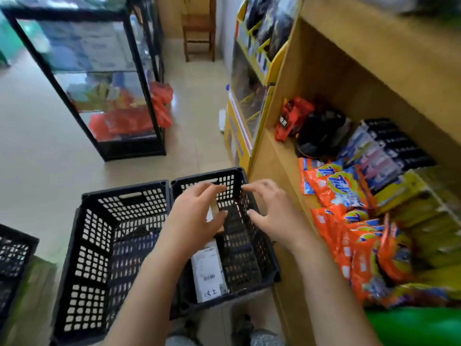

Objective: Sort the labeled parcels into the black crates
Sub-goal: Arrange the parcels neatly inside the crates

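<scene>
Two black crates are sitting side by side below me, and a third crate [15, 250] is poking in at the left edge. I am holding both hands over the right-hand crate [249, 245]: my left hand [197, 213] and my right hand [272, 213] are both spread loose, fingers relaxed, gripping nothing. One white parcel [208, 270] is lying flat on that crate's floor, so I am judging at least one item sorted. Something pale is showing under my left fingers, but I cannot tell whether it is a second parcel. The left-hand crate [92, 258] is holding dark shapes too blurred to name. No unsorted parcels are showing in view, so I cannot say how many are left.

The parcel is carrying a printed barcode [209, 277] and two handwritten characters [210, 292] below it, which I am not reading with confidence. On the wooden shelf [274, 158] at my right, orange detergent bags [344, 191] are showing what looks like the Tide logo.
</scene>
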Motion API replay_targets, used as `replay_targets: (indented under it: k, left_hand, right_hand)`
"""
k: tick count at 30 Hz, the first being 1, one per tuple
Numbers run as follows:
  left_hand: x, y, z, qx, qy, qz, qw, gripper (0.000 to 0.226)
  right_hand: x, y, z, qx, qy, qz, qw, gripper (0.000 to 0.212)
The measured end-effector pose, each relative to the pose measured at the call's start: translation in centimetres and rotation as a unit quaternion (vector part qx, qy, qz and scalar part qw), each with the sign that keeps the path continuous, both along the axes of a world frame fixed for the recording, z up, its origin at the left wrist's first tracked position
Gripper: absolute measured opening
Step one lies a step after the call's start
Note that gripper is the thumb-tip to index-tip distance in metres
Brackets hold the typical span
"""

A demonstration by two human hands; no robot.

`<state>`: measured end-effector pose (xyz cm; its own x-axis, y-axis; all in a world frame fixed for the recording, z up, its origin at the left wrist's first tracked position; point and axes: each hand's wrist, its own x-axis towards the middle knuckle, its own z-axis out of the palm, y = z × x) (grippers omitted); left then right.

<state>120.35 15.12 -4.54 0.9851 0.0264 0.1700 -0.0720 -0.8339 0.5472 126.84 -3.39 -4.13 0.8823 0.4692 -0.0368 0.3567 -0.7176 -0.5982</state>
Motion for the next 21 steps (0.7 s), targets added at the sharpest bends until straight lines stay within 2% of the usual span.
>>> replay_targets:
  k: [7,12,16,21]
  left_hand:
    - [0.0,1.8,3.4,0.004,-0.034,-0.181,0.983,0.043]
    - [-1.8,-0.8,3.1,-0.002,-0.019,-0.317,0.948,0.040]
    - [-5.3,-5.7,4.0,0.022,-0.008,-0.451,0.892,0.044]
    - [-13.3,-14.0,6.8,0.023,-0.037,-0.612,0.790,0.050]
  right_hand:
    - [-6.5,1.0,2.9,0.033,-0.049,-0.162,0.985,0.050]
    - [-14.2,-0.7,2.7,0.021,-0.062,-0.293,0.954,0.053]
    - [-22.5,-3.8,3.8,0.000,-0.090,-0.411,0.907,0.055]
    - [-36.4,-7.4,7.1,-0.032,-0.125,-0.574,0.809,0.055]
